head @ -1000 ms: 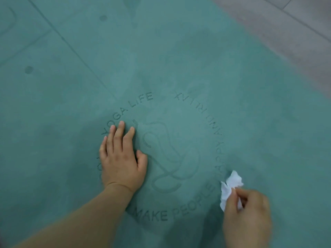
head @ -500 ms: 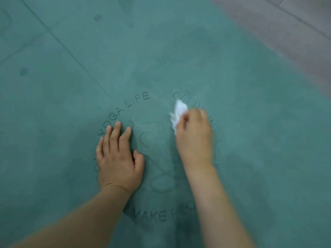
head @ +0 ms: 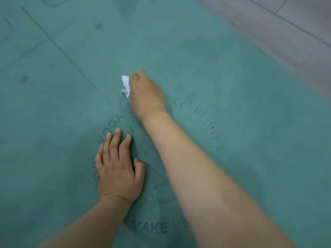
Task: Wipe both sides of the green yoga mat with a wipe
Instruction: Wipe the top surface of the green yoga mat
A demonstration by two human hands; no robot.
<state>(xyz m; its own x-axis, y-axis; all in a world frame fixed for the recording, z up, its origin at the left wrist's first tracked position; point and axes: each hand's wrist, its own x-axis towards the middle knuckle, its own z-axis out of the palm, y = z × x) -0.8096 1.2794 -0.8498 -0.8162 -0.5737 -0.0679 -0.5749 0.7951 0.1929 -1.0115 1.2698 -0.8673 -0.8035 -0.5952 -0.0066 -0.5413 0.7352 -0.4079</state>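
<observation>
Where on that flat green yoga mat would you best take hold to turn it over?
Probably the green yoga mat's long right edge, coming from the bare grey floor. It lies flat, so only an edge gives fingers purchase. The left hand rests on it, and the right hand grips the crumpled white wipe.

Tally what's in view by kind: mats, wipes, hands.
Green textured yoga mat: 1
Crumpled white wipe: 1
Bare hands: 2, left hand flat on the mat, right hand gripping the wipe
Total: 4
</observation>
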